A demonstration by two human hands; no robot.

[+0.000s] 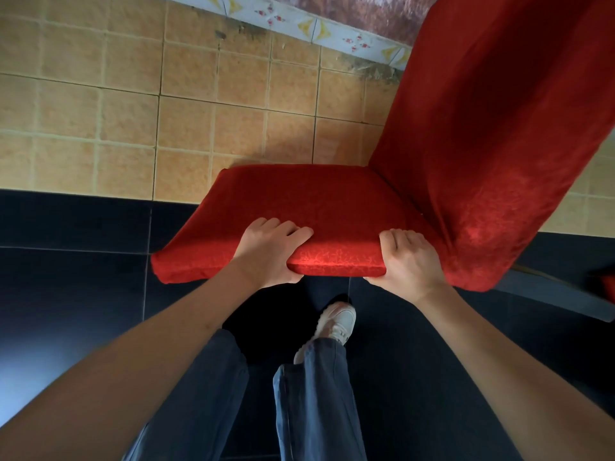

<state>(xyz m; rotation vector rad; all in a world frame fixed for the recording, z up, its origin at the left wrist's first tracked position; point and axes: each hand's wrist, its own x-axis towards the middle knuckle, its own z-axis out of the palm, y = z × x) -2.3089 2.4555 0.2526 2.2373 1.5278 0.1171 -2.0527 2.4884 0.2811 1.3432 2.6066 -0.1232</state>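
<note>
Step in hand, as I read it: moving the red upholstered chair by its seat. The chair is centre-right in the view. Its seat edge is near the person and its backrest rises on the right. It lies over the line where the far tan floor tiles meet the near dark floor tiles. The chair legs are mostly hidden under the seat, so I can't tell whether it is off the floor.

Left hand: grip clamped on the near seat edge, fingers curled over the top, thumb underneath. Right hand: same, grip clamped on the near edge, just beside the backrest corner. The hands are apart, with a stretch of cushion edge between them.

To do it well:
- **Balance:** both hands sit toward the right of the near edge (the backrest side is likely the heavier one, so that makes sense). The left part of the seat has no hand on it and will probably dip, so lift level.
- **Hold:** thumbs should press on the hard frame underneath, not just the soft padding, since the fabric cover may slide.
- **Feet:** the white sneaker and jeans are right below the seat edge, so mind the toes when setting the chair down.
- **Pace:** go slow, no jerks.
</note>
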